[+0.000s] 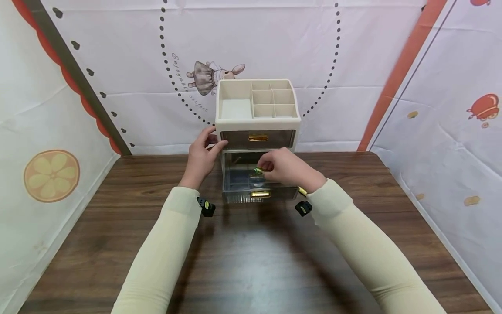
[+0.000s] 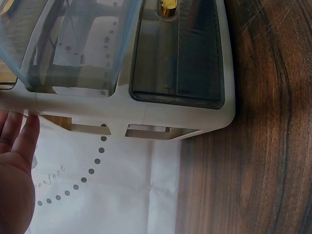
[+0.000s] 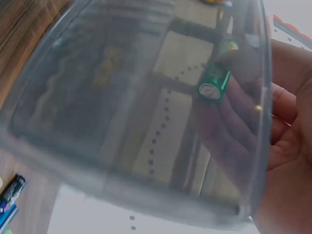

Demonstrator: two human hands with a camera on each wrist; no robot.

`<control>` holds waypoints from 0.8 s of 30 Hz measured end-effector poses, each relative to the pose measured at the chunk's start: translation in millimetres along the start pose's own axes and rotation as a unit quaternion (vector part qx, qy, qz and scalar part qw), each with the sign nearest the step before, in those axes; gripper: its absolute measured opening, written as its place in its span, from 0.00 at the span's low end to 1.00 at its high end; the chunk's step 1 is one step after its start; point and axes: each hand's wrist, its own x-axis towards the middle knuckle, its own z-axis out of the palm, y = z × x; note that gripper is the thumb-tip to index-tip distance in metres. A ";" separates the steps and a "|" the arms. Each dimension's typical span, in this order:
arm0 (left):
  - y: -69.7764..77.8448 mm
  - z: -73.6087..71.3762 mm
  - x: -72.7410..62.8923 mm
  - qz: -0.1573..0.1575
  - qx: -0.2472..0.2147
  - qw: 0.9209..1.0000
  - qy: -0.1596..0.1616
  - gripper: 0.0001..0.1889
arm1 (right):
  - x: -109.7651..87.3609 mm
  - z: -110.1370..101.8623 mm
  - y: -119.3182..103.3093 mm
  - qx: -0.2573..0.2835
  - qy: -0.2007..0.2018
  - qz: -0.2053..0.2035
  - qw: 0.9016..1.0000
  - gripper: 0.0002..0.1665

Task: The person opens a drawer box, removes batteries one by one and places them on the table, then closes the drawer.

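A cream desk organizer [image 1: 259,125] stands at the back of the table, its lower clear drawer [image 1: 237,197] pulled out. My left hand [image 1: 199,158] holds the organizer's left side, thumb at the front edge and fingers along the side. Above the pulled-out drawer, my right hand [image 1: 288,168] pinches a small green battery [image 1: 259,170]. Through the clear drawer in the right wrist view, the battery [image 3: 214,84] shows its flat metal end. The upper drawer [image 1: 235,139] with its gold handle is closed.
Open compartments [image 1: 273,89] top the organizer. A yellow item [image 1: 302,191] lies beside it, partly hidden by my right wrist. The right wrist view shows a dark cylinder [image 3: 12,191] and a blue item [image 3: 7,217] on the wooden table [image 1: 251,261]. Printed cloth [image 1: 117,26] hangs behind.
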 end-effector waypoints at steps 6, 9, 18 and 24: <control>-0.3 -1.7 -0.6 0.001 0.004 1.000 -0.005 0.27 | -14.3 -7.6 7.8 0.039 0.012 0.040 0.998 0.11; 0.5 -2.2 1.0 0.003 0.003 1.000 -0.001 0.27 | -20.0 -13.6 11.7 0.056 0.014 0.058 0.997 0.12; 0.6 -3.0 1.2 0.002 0.002 1.000 -0.002 0.27 | -36.9 -21.1 28.8 0.066 0.040 0.053 0.996 0.12; -0.3 -2.6 -0.3 0.006 0.000 1.000 -0.003 0.27 | -50.2 -24.3 40.4 0.084 0.058 0.065 0.993 0.12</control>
